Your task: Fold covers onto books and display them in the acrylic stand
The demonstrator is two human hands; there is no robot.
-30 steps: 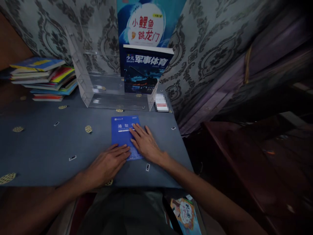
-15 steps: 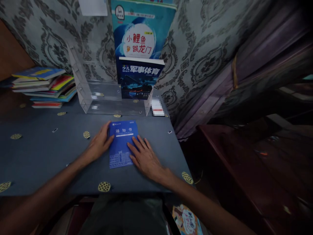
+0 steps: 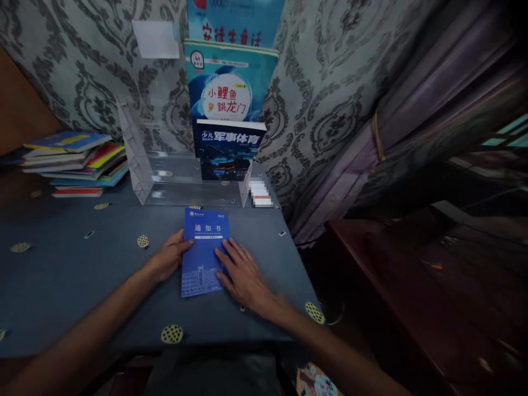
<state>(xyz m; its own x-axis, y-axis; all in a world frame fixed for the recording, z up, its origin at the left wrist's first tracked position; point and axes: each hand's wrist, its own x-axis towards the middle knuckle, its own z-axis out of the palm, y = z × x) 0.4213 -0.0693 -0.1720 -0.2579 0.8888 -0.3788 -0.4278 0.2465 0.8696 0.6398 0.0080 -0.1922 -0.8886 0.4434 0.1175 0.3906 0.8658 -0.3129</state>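
A blue booklet (image 3: 205, 253) with white lettering lies in front of me on the dark patterned tablecloth. My left hand (image 3: 168, 256) grips its left edge, thumb on the cover and the other fingers at or under the edge. Across the right part of the cover rest the spread fingers of my right hand (image 3: 244, 275), palm down, not closed round anything. Beyond the booklet stands a clear acrylic rack (image 3: 192, 192), which holds a dark blue book (image 3: 226, 154), a teal book (image 3: 233, 80) and a lighter blue book (image 3: 235, 22) in rising tiers.
A stack of books (image 3: 78, 159) sits at the back left. A small blurred white item (image 3: 260, 193) lies beside the rack's right side. Patterned curtains hang behind the table (image 3: 82, 286). A dark red surface (image 3: 371, 264) is at the right, and another book (image 3: 315, 382) lies below the table edge.
The view has tilted up, showing more of the top book. My left fingers have moved under the booklet's left edge, with the thumb on the cover. My right hand still rests on it.
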